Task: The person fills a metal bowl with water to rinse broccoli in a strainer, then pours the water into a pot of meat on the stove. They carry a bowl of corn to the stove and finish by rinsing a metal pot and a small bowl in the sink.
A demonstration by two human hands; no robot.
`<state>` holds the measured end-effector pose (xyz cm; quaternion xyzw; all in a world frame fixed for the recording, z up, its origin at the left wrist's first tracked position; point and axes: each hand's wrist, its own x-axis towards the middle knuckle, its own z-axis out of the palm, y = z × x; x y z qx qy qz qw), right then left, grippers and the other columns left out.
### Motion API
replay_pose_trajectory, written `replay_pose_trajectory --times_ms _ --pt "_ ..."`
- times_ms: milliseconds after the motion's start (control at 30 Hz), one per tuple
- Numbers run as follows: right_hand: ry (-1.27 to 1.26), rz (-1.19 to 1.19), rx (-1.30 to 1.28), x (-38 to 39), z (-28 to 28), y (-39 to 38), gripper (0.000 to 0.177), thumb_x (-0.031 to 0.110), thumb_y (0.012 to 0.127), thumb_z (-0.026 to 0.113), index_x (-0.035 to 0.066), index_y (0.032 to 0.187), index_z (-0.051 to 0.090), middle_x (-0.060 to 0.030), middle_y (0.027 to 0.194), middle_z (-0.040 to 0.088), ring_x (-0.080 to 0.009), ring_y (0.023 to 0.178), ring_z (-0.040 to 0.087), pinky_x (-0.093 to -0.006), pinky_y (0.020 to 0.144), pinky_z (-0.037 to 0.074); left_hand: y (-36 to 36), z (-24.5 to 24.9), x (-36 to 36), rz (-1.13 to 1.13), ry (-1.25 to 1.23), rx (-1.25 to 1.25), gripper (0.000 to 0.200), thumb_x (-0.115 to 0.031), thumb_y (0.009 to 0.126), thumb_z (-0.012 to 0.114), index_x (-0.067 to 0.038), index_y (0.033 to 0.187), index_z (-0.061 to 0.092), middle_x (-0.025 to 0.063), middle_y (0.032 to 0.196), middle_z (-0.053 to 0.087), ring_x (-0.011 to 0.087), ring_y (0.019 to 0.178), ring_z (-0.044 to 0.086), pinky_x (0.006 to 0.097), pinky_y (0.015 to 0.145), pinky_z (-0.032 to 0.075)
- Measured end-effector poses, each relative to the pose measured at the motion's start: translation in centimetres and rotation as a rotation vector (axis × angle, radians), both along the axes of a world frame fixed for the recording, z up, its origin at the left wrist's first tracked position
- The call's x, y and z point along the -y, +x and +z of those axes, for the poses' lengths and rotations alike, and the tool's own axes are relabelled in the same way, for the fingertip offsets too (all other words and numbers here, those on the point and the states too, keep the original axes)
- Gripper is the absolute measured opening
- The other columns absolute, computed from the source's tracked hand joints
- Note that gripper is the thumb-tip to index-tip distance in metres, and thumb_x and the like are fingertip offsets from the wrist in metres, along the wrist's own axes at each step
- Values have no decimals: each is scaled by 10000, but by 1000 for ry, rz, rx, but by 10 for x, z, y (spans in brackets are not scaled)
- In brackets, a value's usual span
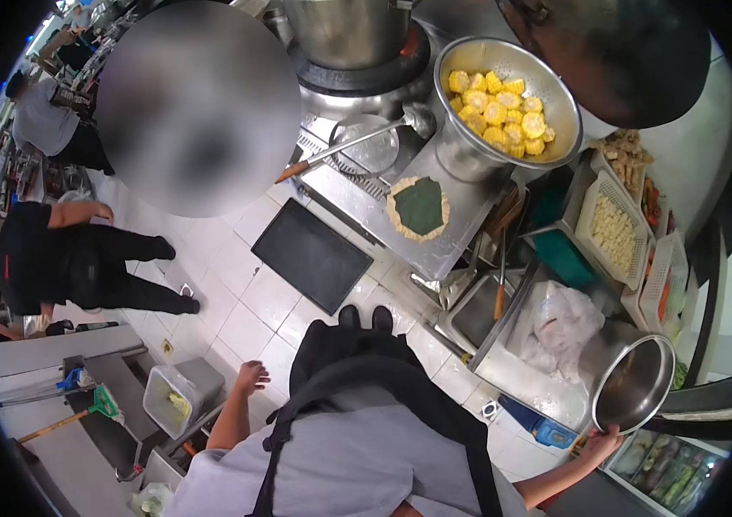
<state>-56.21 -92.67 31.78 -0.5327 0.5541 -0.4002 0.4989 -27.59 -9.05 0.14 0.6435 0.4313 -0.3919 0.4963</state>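
My right hand [600, 445] is closed on the near rim of a deep stainless steel pot [661, 379] at the right. The pot is tilted, so its shiny inside shows. Beside it sits a clear plastic bag [556, 323] with pale contents. My left hand [252, 377] hangs at my left side over the tiled floor, holding nothing, its fingers loosely curled and apart. A grey plastic bin [198, 383] with some yellowish scraps stands nearest to it.
Ahead, a steel colander [571, 112] holds cut corn; a ladle [340, 151] and a green-centred pad [419, 208] lie nearby. Behind are a stockpot [349, 34] and a dark wok [616, 52]. A black mat [311, 256] covers some floor. A person in black [64, 258] stands left.
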Motion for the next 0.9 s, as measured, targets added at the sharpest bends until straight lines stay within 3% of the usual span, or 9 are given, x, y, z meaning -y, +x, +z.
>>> replay_pose_trajectory --times_ms 100,133,233,333,367,433,500,767,900 --pt "-28 149 70 -57 38 113 389 96 801 593 -38 1166 602 -113 1101 650 -241 946 646 -363 830 525 24 16 31 -246 -74 -18 462 -164 907 580 -51 1347 497 107 939 677 220 794 705 375 591 502" --pt "-15 380 7 -62 45 139 441 82 790 584 -47 1211 591 -117 1130 645 -239 1052 613 -355 928 467 31 17 33 -254 -79 26 478 -152 899 583 -42 1355 490 106 940 678 217 795 705 354 582 501" --pt "-116 511 -343 -85 19 211 424 122 783 554 -44 1168 616 -100 1064 643 -228 960 593 -323 913 432 49 16 33 -155 -63 188 481 -125 901 561 -22 1365 480 103 965 679 202 792 695 312 579 498" --pt "35 925 -201 -168 18 325 361 45 761 529 -34 1099 628 -22 883 626 -104 791 547 -259 701 436 52 30 24 -40 -50 290 469 -127 920 534 -25 1374 476 110 1003 680 193 829 689 306 620 502" --pt "61 1004 -152 -197 12 356 347 15 754 515 -39 1078 626 -25 847 622 -102 750 552 -255 667 450 45 34 16 -8 -57 300 468 -128 923 530 -25 1376 475 112 1012 680 192 839 688 304 628 502" --pt "235 1139 -159 -265 20 412 328 4 758 490 -44 1067 587 -80 812 632 -146 552 603 -277 411 494 23 38 -7 52 -48 314 478 -135 919 532 -18 1378 473 117 1029 684 191 850 690 297 636 505" --pt "232 1257 -121 -322 0 453 368 36 745 500 -45 1096 577 -85 778 627 -150 474 579 -279 313 458 -14 26 -37 123 -41 294 493 -149 919 528 -25 1391 459 133 1074 690 218 912 693 334 708 523" --pt "241 1614 -125 -564 -12 551 362 58 780 495 -39 1117 583 -84 834 651 -152 562 624 -275 353 486 -197 -50 -154 729 -11 -36 181 -189 893 573 -61 1018 593 84 803 637 215 600 640 396 520 497" --pt "302 1709 -85 -674 -25 586 395 42 776 490 -43 1158 543 -110 877 653 -175 550 630 -284 341 497 -182 -52 -216 909 -9 25 309 -177 886 570 -60 1172 578 92 844 653 239 657 660 426 560 507"
